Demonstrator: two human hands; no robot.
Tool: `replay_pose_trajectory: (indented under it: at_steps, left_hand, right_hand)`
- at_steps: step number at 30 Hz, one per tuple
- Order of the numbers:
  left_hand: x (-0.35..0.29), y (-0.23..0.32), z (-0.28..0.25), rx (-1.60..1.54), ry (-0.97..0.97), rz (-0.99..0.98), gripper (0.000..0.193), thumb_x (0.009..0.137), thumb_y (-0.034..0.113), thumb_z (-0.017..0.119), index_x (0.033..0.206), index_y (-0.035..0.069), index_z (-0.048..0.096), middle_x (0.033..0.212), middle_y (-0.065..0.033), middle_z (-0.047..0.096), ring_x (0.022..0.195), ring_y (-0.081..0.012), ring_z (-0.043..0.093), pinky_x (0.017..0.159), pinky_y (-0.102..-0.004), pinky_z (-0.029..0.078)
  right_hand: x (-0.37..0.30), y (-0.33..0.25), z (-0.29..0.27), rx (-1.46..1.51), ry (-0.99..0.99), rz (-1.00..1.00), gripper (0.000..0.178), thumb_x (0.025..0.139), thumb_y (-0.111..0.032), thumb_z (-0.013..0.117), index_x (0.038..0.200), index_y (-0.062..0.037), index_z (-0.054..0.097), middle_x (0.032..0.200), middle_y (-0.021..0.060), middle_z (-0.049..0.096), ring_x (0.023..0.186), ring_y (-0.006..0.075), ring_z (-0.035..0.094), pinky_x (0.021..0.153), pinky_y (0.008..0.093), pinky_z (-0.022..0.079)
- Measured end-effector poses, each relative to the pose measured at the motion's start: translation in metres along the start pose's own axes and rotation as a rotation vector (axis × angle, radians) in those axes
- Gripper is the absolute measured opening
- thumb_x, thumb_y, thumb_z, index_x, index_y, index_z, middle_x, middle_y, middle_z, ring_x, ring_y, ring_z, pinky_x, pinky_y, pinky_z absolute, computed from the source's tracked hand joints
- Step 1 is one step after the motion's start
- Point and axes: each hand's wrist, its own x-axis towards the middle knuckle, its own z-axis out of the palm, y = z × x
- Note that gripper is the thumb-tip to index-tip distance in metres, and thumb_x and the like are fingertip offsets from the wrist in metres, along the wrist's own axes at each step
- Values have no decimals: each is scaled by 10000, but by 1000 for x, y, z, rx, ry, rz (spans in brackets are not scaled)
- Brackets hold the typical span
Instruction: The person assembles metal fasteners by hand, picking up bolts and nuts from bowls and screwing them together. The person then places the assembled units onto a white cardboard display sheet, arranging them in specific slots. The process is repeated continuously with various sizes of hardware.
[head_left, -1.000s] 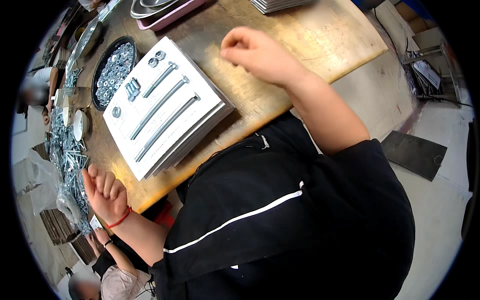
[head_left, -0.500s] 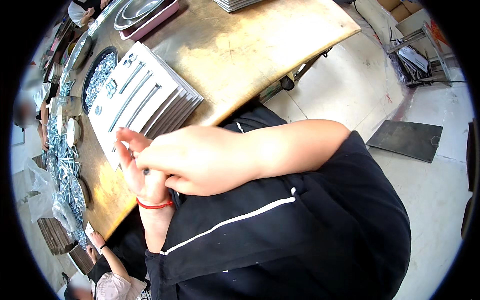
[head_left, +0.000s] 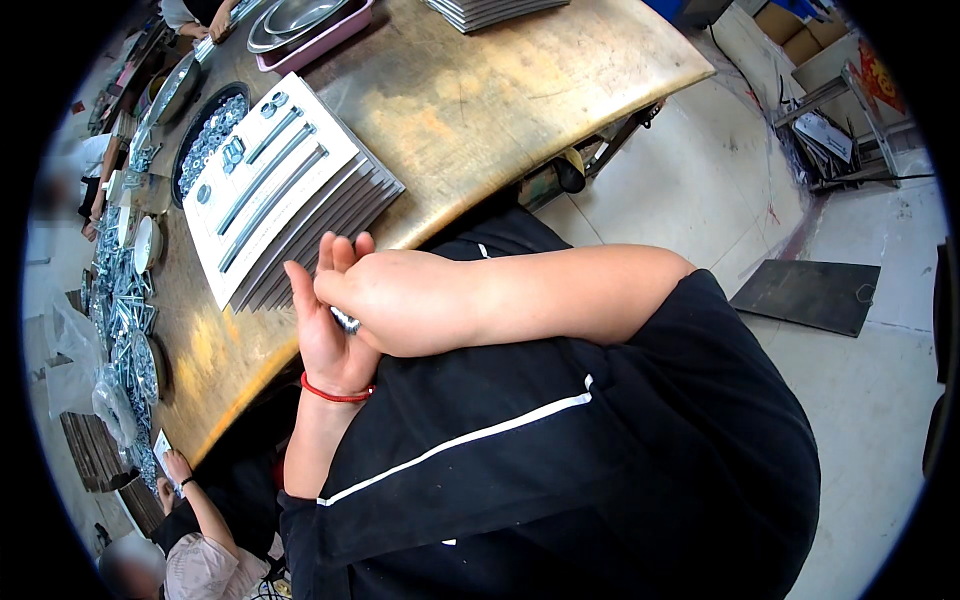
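My left hand (head_left: pixel 330 345), with a red cord at its wrist, is palm up near the table edge, its fingers stretched. Small silvery metal pieces (head_left: pixel 346 320), perhaps nuts, rest in that palm. Across it lies my right hand (head_left: pixel 400 300), curled inward; its fingertips, and whatever they grip, are hidden. Just beyond both hands stands a stack of white-topped sheets (head_left: pixel 335 180). Its top face carries long bolts (head_left: pixel 275 190) and several nuts (head_left: pixel 233 152); whether these are printed or real I cannot tell.
A dark round tray of nuts (head_left: pixel 210 135) sits beyond the stack. On the left, loose bolts (head_left: pixel 125 290) and metal bowls cover the table (head_left: pixel 440 110). A pink tray (head_left: pixel 345 25) holds steel bowls. Co-workers' hands (head_left: pixel 178 467) work along the far side.
My hands have shifted slightly right. The right hand has turned further over the left palm, covering more of it. More of the stack's front shows.
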Motion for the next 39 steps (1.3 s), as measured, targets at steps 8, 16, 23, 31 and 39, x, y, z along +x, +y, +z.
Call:
replay_pose_trajectory:
  at_steps: [8,16,23,31,39]
  left_hand:
    - [12,3,1,15,99,-36,460,986,491,414,1135,93,589,1024,-55,684,1150,-235,563,992,-398,452]
    - [14,9,-5,-24,110,-40,509,958,542,438,1119,79,575,1010,-79,669,1093,-240,588,966,-401,471]
    - [20,6,11,-7,118,-53,492,1011,473,341,1170,53,541,1129,-130,613,1145,-263,552,1004,-413,445]
    - [21,3,7,22,192,-25,508,1010,477,331,1201,54,536,1088,-126,642,1112,-246,578,976,-388,475]
    - [7,18,14,61,18,146,513,1035,379,341,1402,21,336,1285,-154,516,1133,-206,531,963,-347,450]
  right_hand:
    - [14,11,-4,-87,-66,-24,227,722,-33,624,908,59,532,772,231,639,717,392,645,599,438,516]
    - [24,9,-9,-3,-169,104,291,704,-61,657,944,36,525,814,249,630,770,415,637,648,466,511]
    - [26,12,-13,132,-117,249,261,721,-18,679,931,-37,524,656,61,547,577,185,549,528,320,420]
    - [30,15,-6,56,-138,269,265,708,43,638,929,-42,518,585,33,476,520,164,487,499,302,383]
    - [50,6,-19,-162,116,-5,256,635,4,697,851,-44,568,741,48,546,682,200,563,538,289,449]
